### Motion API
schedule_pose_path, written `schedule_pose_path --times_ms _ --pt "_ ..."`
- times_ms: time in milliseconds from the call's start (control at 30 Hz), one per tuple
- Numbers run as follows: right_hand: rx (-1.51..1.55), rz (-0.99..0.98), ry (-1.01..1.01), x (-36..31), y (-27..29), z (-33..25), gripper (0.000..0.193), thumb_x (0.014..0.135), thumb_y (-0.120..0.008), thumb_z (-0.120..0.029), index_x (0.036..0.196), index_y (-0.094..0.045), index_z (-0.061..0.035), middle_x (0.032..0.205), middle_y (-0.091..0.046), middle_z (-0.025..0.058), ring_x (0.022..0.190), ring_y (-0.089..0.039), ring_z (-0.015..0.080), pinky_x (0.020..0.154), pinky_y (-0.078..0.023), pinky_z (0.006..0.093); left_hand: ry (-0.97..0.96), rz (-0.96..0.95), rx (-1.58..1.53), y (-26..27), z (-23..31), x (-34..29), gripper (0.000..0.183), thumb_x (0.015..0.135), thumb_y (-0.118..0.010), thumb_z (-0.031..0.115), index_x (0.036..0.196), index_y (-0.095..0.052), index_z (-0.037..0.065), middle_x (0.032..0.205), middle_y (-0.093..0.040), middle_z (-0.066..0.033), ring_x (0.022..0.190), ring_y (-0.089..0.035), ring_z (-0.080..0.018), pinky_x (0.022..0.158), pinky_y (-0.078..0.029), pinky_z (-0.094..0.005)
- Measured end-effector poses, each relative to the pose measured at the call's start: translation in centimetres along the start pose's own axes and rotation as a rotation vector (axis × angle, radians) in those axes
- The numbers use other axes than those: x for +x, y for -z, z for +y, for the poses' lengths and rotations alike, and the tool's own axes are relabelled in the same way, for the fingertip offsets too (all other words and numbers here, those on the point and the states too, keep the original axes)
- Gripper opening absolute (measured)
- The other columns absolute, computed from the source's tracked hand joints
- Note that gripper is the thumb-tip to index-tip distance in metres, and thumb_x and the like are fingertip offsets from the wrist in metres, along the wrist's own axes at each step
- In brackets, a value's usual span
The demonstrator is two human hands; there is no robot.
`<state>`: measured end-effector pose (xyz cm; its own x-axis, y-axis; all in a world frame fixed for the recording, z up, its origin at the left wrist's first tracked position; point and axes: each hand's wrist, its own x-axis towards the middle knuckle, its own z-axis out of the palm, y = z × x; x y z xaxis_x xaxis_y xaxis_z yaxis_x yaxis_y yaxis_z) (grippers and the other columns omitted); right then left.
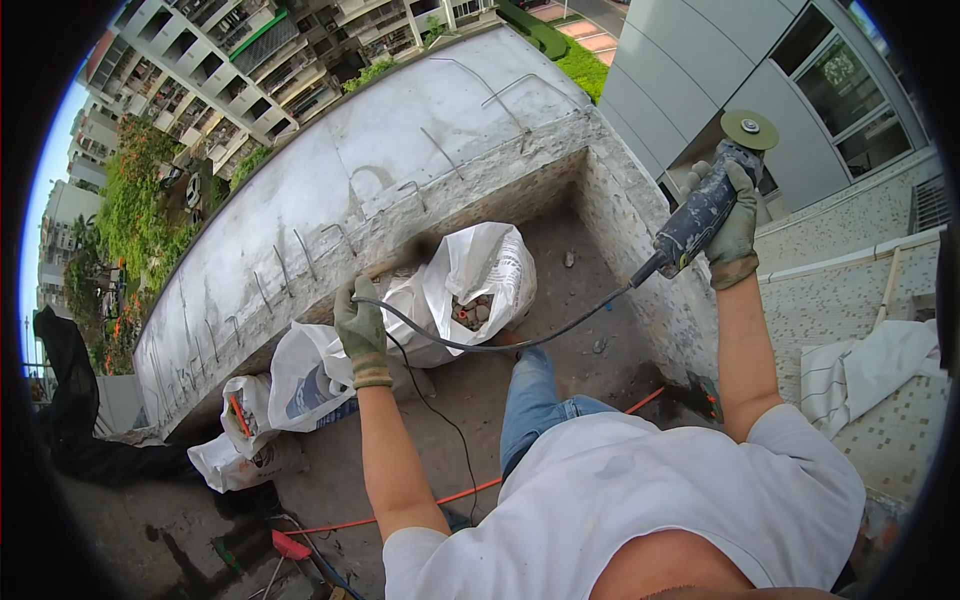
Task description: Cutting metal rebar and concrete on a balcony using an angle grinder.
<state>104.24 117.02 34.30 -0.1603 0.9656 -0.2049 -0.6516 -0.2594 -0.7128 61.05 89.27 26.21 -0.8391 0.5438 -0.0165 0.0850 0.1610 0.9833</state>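
My right hand (738,235), in a grey-green work glove, is wrapped round the dark, dusty body of an angle grinder (690,222). The grinder is held up at the right, near the corner of the parapet, its round yellowish disc (750,129) at the upper end. From its lower end a thick grey power cord (570,334) sags across to the left. My left hand (361,332), gloved alike, is closed on this cord beside the wall. Below the left hand a thinner black cable (455,425) hangs down. Whether the disc is spinning cannot be told.
White sacks of rubble (480,275) line the foot of the curved concrete parapet (350,170), with more bags (305,375) to the left. Bent rebar (283,268) sticks out of the parapet. An orange hose (470,491) crosses the floor. Buildings and trees lie far below beyond the edge.
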Motion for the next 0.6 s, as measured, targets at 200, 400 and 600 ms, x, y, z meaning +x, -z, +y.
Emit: schedule_pose_path --times_ms 200,400,600 --pt "-0.006 -0.015 -0.061 6.7 -5.7 0.3 0.038 0.086 -0.073 -0.031 0.101 -0.063 0.0020 0.091 -0.069 0.0122 0.081 -0.069 0.0237 0.076 -0.061 0.0381 -0.034 -0.041 0.249 -2.3 -2.2 5.6 0.036 0.099 -0.060 0.032 0.108 -0.068 -0.002 0.087 -0.067 -0.0052 0.081 -0.056 -0.0138 0.076 -0.048 -0.0293" --pt "-0.029 0.012 -0.143 14.7 -7.6 2.8 0.041 0.085 -0.074 -0.032 0.105 -0.062 0.0011 0.094 -0.068 0.0129 0.085 -0.069 0.0250 0.077 -0.061 0.0400 0.242 -0.234 0.499 -2.5 -9.6 7.4 0.039 0.091 -0.061 0.032 0.118 -0.069 0.006 0.108 -0.072 -0.0198 0.102 -0.068 -0.0309 0.090 -0.051 -0.0366" --pt "-0.097 -0.079 -0.205 28.0 -9.5 6.7 0.041 0.085 -0.073 -0.031 0.107 -0.061 0.0005 0.095 -0.068 0.0127 0.086 -0.069 0.0261 0.076 -0.061 0.0413 0.492 -0.452 0.647 -5.9 -10.0 8.9 0.037 0.088 -0.066 0.028 0.113 -0.071 0.001 0.100 -0.075 -0.0099 0.090 -0.069 -0.0197 0.082 -0.053 -0.0328"
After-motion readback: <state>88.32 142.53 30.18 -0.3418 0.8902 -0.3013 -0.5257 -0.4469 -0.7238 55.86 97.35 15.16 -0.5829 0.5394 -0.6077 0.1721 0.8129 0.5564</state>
